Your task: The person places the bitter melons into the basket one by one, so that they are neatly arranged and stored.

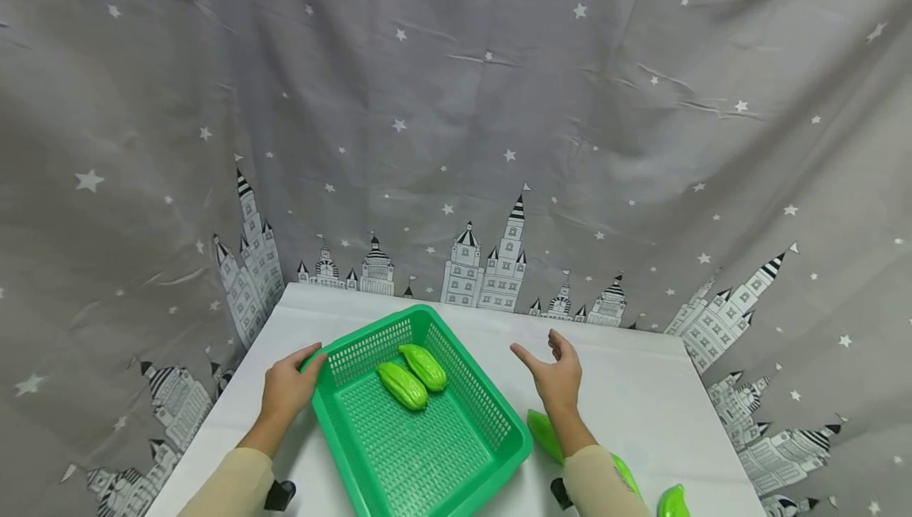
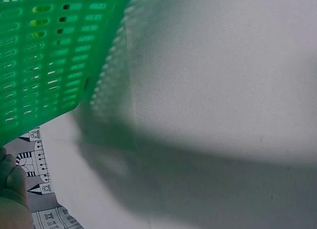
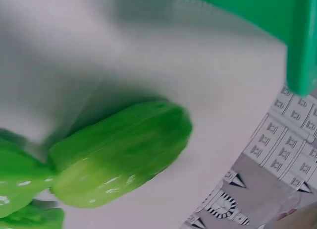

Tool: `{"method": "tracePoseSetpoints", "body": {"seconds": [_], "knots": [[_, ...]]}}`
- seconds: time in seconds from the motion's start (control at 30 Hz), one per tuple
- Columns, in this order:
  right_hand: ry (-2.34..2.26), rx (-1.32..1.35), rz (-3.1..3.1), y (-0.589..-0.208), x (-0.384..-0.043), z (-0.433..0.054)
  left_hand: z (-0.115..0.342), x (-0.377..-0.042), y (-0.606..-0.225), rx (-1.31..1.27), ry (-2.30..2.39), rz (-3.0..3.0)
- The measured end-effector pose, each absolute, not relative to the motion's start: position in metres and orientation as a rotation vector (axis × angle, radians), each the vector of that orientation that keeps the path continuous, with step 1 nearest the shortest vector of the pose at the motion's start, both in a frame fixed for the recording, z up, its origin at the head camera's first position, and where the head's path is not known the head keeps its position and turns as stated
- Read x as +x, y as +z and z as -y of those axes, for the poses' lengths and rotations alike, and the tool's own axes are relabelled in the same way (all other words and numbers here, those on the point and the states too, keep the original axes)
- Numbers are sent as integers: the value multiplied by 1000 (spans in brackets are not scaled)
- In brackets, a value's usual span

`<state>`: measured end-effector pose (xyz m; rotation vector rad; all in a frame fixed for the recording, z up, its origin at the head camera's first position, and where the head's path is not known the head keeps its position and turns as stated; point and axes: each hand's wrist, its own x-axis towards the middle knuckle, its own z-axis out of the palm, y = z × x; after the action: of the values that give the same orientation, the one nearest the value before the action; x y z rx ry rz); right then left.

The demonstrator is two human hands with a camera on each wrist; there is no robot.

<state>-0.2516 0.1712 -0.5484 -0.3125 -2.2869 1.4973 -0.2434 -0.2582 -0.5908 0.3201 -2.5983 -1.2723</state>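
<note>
Sleeves (image 1: 228, 487) nearest, left hand (image 1: 286, 386) grips the basket (image 1: 420, 446); right hand (image 1: 557, 381) hovers, fingers spread, gourds (image 1: 543, 432) under its wrist.

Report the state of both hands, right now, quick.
Left hand: closed, holding the green rectangular perforated plastic basket by its rim.
Right hand: open, holding nothing, thumb and fingers apart.

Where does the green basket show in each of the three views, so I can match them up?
Head: green basket at lower centre, its nearest corner cut by the bottom edge.
Left wrist: upper left corner, only partly in frame.
Right wrist: upper right corner, only partly in frame.
Shared landmark: the castle-print backdrop, visible in all three.
</note>
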Motion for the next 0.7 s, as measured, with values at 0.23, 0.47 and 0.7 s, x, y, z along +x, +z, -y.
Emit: {"method": "tracePoseSetpoints", "body": {"seconds": [0.23, 0.47, 0.7], "knots": [[1465, -360, 2332, -558, -244, -192, 259, -244, -590, 318, -1272, 2606], [1440, -373, 2347, -568, -236, -212, 258, -242, -590, 319, -1292, 2607], [1434, -405, 2367, -574, -228, -227, 259, -241, -588, 319, -1280, 2608]]}}
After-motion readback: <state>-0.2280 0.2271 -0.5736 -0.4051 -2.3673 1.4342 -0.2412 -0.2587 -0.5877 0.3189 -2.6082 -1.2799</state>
